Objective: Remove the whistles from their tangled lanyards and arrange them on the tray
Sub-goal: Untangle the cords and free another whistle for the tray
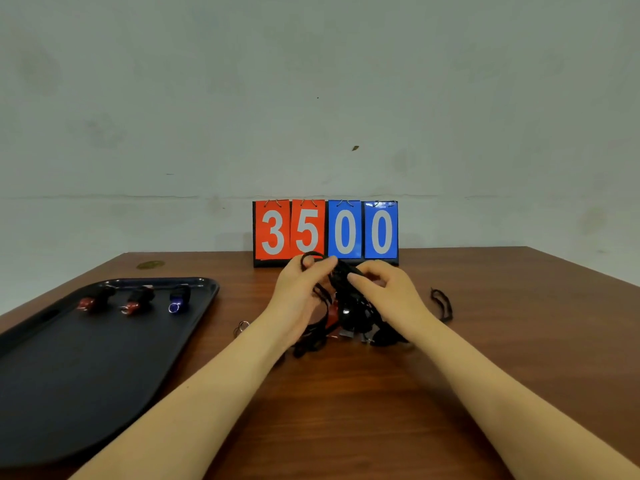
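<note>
A black tangle of lanyards [349, 317] hangs between my two hands above the table's middle, with a red whistle [331, 315] and darker whistles half hidden inside it. My left hand [299, 289] pinches a cord loop at the top of the tangle. My right hand [388, 289] grips the cords from the right. The black tray [86, 368] lies at the left. Along its far end stand two red whistles [90, 302] [133, 305] and a blue whistle [178, 301], in a row.
A flip scoreboard [325, 232] reading 3500 stands at the table's back edge, just behind my hands. A loose black lanyard [442, 303] lies to the right of the tangle. A small metal ring [242, 326] rests between the tray and my left forearm.
</note>
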